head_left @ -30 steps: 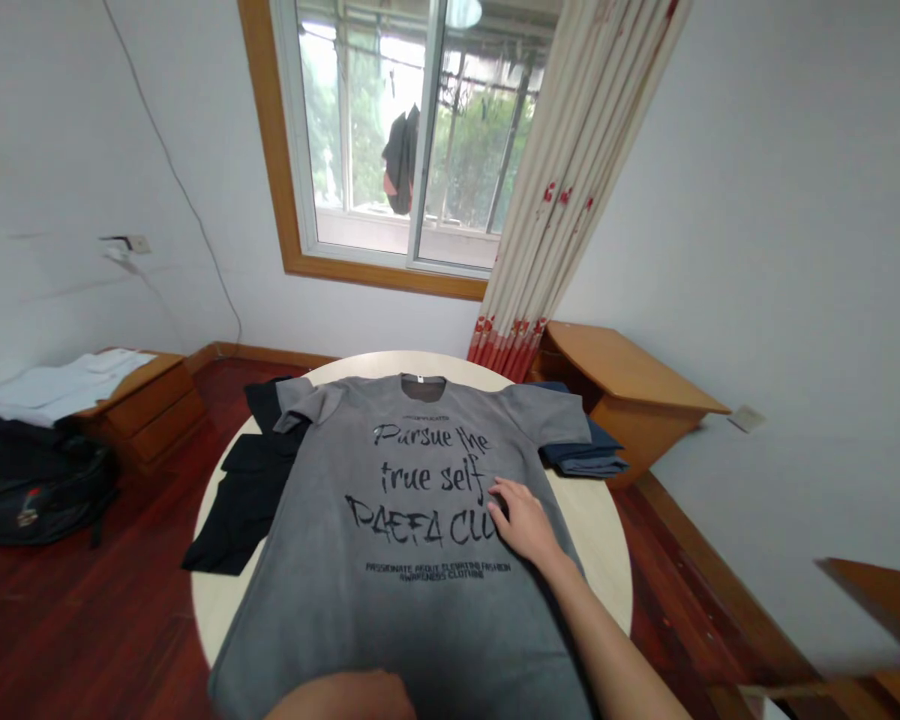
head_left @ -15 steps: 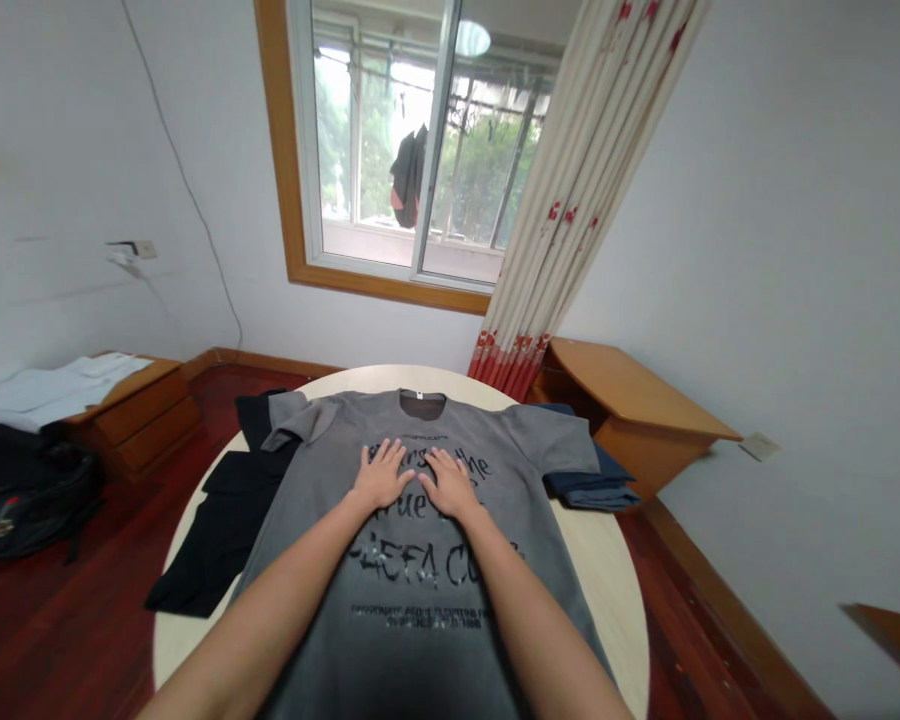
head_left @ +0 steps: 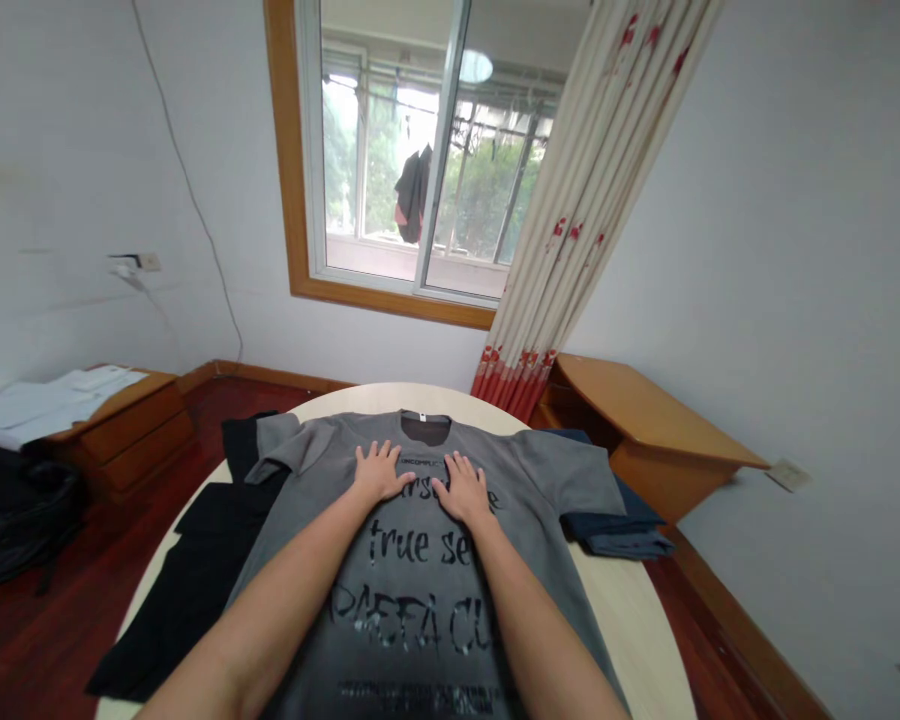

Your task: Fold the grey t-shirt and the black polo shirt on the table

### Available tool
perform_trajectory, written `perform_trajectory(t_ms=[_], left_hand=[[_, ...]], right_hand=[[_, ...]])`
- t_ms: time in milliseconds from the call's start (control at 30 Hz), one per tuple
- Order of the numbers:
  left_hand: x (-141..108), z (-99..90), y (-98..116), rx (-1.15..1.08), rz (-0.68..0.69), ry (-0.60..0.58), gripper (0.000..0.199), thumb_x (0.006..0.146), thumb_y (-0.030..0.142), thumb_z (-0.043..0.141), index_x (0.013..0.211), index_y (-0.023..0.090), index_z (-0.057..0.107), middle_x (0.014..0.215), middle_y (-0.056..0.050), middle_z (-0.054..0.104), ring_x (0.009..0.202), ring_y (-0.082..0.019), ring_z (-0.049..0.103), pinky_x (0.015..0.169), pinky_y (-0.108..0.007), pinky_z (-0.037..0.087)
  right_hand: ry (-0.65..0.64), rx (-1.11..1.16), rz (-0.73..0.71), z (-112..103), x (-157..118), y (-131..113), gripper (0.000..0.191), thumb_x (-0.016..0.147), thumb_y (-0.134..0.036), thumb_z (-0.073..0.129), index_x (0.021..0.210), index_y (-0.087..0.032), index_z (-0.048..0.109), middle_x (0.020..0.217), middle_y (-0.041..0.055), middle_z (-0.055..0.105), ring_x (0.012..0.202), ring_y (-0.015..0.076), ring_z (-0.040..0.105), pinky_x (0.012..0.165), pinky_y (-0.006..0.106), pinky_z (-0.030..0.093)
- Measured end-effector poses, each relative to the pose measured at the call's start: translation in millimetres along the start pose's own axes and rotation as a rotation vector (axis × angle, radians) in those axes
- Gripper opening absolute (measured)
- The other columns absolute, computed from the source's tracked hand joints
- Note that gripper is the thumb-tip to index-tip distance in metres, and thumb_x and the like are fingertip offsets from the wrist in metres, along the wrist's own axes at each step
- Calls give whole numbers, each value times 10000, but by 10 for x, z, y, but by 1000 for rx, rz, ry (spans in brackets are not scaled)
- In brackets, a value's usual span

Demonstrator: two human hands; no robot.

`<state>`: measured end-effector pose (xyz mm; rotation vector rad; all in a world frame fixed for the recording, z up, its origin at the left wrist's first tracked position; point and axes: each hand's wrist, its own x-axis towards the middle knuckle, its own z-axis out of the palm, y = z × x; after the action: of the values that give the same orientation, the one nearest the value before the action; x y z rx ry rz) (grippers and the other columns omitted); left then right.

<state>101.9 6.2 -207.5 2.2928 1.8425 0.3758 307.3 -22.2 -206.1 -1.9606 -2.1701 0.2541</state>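
Observation:
A grey T-shirt with black lettering lies spread face up on a round pale table, its collar at the far side. My left hand rests flat on the upper chest of the shirt, left of the print's middle, fingers spread. Just right of it, my right hand also lies flat with fingers apart, covering some of the letters. Neither hand holds anything. Black clothing lies at the left, partly under the shirt. Folded dark blue clothes sit beneath the right sleeve.
Behind the table are a window and a long curtain. A wooden desk stands at the back right. To the left are a low cabinet with papers and a black bag on the floor.
Both hands have slid a little up the shirt toward the collar and slightly farther apart, uncovering more of the lettering. The view has shifted and the table appears closer.

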Motion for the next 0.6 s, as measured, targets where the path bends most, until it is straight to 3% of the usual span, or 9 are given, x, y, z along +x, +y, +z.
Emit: perform_trajectory(t_ms=[133, 300, 400, 467, 600], left_hand=[[81, -28, -241, -29, -48, -91, 934, 756, 833, 459, 1498, 268, 414, 1624, -144, 224, 1491, -449, 106, 1107, -736, 80], [76, -133, -337, -21, -35, -110, 913, 765, 808, 493, 1499, 272, 416, 1625, -130, 214, 1498, -416, 121, 1130, -702, 96], [36, -294, -310, 4, -35, -108, 728, 821, 684, 543, 1408, 254, 536, 1585, -139, 333, 1461, -400, 273, 1140, -652, 179], [-48, -453, -346, 22, -38, -67, 591, 868, 590, 535, 1334, 234, 600, 1557, -140, 397, 1435, -378, 336, 1156, -623, 171], [-381, -831, -638, 108, -160, 190, 471, 909, 482, 500, 1282, 221, 621, 1517, -139, 455, 1390, -348, 391, 1165, -595, 167]], right_hand=[[16, 17, 45, 32, 79, 243, 770, 930, -651, 356, 1539, -179, 331, 1621, 109, 254, 1510, 288, 168, 1198, 545, 107], [111, -21, 184, -25, 87, 526, 674, 967, -539, 325, 1513, -149, 389, 1604, 135, 292, 1493, 320, 220, 1185, 552, 146], [186, -89, 188, -72, 9, 433, 608, 970, -443, 355, 1470, -111, 453, 1547, 190, 388, 1447, 367, 311, 1164, 584, 153], [235, -115, 136, -105, -113, 306, 565, 971, -393, 362, 1436, -101, 494, 1509, 201, 443, 1417, 374, 358, 1160, 574, 163], [233, -22, 29, -183, -509, 48, 512, 962, -393, 403, 1381, -136, 546, 1459, 178, 510, 1370, 333, 430, 1150, 508, 244]])
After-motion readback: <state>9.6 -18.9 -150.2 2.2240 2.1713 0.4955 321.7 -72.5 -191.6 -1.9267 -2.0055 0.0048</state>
